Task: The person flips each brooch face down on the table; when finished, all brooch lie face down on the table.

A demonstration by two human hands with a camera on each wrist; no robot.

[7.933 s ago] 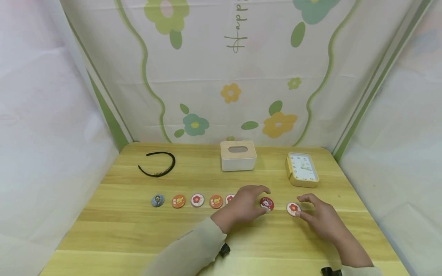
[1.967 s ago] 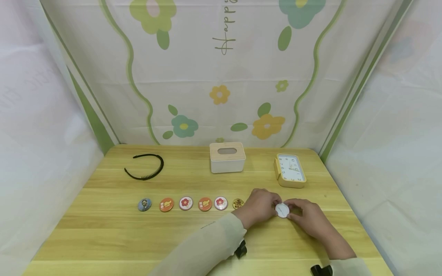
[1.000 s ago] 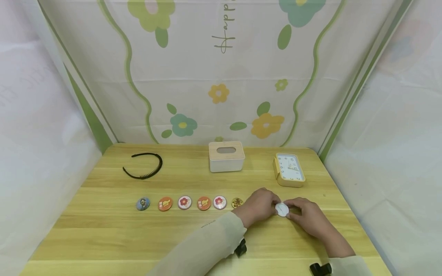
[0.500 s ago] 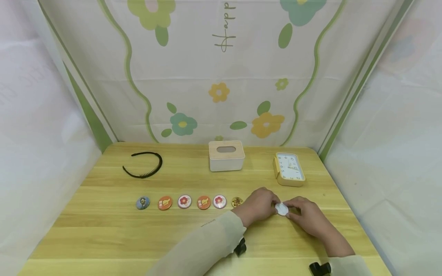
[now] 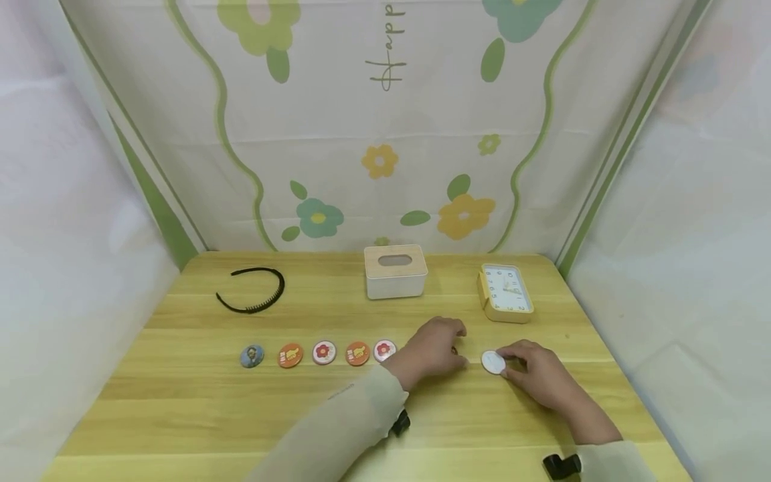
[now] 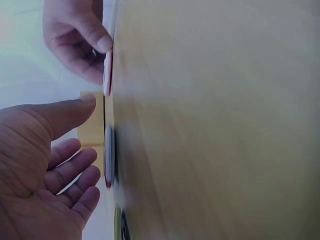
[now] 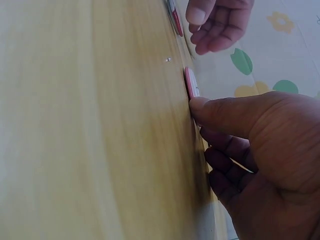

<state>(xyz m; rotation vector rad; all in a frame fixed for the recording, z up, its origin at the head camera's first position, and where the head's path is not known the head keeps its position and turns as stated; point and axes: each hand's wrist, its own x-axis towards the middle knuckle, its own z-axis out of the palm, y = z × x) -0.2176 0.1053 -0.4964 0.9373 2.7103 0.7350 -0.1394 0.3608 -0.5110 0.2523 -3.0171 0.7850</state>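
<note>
Two hands, the left hand point(image 5: 430, 349) and the right hand point(image 5: 538, 375), are over the wood-grain bench point(image 5: 199, 402). The right one pinches a white-faced disc point(image 5: 493, 362) by its rim, between thumb and forefinger; the wrist views show a reddish edge on its underside. That disc is low at the bench, on the side towards the person from the yellow clock point(image 5: 507, 294) — whether it touches the wood I cannot tell. The left hand holds nothing, its thumb well apart from its fingers, and near it the left wrist view shows another disc point(image 6: 109, 156) edge-on; its face is mostly hidden in the head view.

Farther left runs a spaced row of five badges: a blue badge point(image 5: 251, 356), an orange badge point(image 5: 290, 355), a flower badge point(image 5: 324, 352), then a second orange badge point(image 5: 357, 353) and a second flower badge point(image 5: 384, 349), the last just beside the left wrist. Behind the row are a black headband point(image 5: 281, 289) and a tissue box point(image 5: 395, 284) with a wood-toned top.
</note>
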